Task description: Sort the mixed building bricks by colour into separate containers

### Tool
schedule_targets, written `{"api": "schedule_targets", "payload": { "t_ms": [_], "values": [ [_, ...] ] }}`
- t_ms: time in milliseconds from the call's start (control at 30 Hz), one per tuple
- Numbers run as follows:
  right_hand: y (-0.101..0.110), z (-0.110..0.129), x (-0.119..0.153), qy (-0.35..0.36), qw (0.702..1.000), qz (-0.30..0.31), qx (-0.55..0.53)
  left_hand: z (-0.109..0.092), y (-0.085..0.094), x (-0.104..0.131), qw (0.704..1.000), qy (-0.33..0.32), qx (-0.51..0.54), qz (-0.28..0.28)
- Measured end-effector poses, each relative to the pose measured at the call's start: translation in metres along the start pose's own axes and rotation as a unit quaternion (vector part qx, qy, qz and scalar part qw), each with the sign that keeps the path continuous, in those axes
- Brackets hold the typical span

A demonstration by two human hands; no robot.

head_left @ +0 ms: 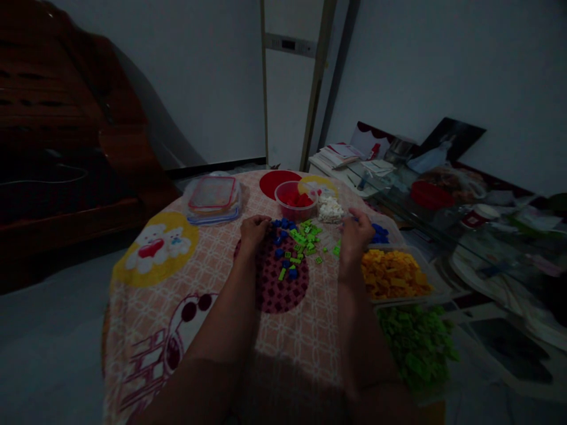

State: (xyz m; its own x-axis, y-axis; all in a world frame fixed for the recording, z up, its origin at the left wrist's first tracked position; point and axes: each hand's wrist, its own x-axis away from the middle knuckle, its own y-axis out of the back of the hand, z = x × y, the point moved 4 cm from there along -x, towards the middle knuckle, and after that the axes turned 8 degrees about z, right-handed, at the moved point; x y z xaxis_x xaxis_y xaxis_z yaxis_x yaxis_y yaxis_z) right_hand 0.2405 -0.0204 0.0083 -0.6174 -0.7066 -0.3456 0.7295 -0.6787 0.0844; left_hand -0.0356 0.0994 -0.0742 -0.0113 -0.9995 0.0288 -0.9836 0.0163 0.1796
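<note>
Loose green bricks (306, 235) and blue bricks (279, 252) lie scattered at the middle of the patterned tablecloth (212, 248). At the left edge of the blue ones is my left hand (254, 233), its fingers closed; whatever they may hold is too small to name. My right hand (355, 235) is over the near side of a box of blue bricks (380, 234), thumb and fingers bent together, with their contents unclear. Between the hands, farther back, are a round tub of red bricks (296, 199) and a pile of white bricks (330, 209).
Boxes of yellow bricks (394, 274) and green bricks (416, 342) line the table's right side. Stacked lids (214, 198) lie at the back left. A cluttered glass table (398, 198) stands beyond on the right, a wooden bench (75, 118) on the left.
</note>
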Motion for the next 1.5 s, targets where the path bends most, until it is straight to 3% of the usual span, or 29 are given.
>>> {"api": "schedule_targets", "payload": {
  "t_ms": [133,367,600,700,800,1033,1167,1333,1433,1500],
  "values": [
    [-0.036,0.000,0.017,-0.055,0.980,0.188,0.021,-0.001,0.000,0.000,1.000,0.001,0.010,0.007],
    [-0.092,0.011,0.066,0.034,0.913,0.384,0.130,-0.005,0.000,0.004,1.000,0.002,0.025,0.004],
    [-0.108,0.013,0.095,0.144,0.792,0.504,0.313,-0.008,0.000,0.005,1.000,0.008,0.027,0.011],
    [-0.110,0.012,0.099,0.168,0.772,0.508,0.344,-0.008,-0.001,0.005,1.000,0.013,0.027,0.008],
    [-0.110,0.011,0.097,0.155,0.788,0.497,0.328,-0.008,-0.001,0.005,0.999,0.009,0.032,0.004],
    [-0.095,0.010,0.072,0.083,0.899,0.395,0.168,-0.006,0.000,0.003,0.999,-0.003,0.036,0.003],
    [-0.083,0.001,0.059,-0.012,0.945,0.322,0.059,-0.005,0.000,0.003,0.999,0.001,0.035,0.003],
    [-0.058,-0.018,0.033,-0.115,0.979,0.154,-0.073,-0.002,0.000,0.001,1.000,0.001,0.012,-0.002],
    [-0.027,-0.026,0.013,-0.120,0.988,0.010,-0.093,-0.002,0.000,0.001,1.000,0.000,0.010,-0.010],
    [-0.003,-0.025,0.003,-0.080,0.993,-0.070,-0.050,-0.002,-0.001,0.001,1.000,0.001,0.023,-0.004]
  ]
}}
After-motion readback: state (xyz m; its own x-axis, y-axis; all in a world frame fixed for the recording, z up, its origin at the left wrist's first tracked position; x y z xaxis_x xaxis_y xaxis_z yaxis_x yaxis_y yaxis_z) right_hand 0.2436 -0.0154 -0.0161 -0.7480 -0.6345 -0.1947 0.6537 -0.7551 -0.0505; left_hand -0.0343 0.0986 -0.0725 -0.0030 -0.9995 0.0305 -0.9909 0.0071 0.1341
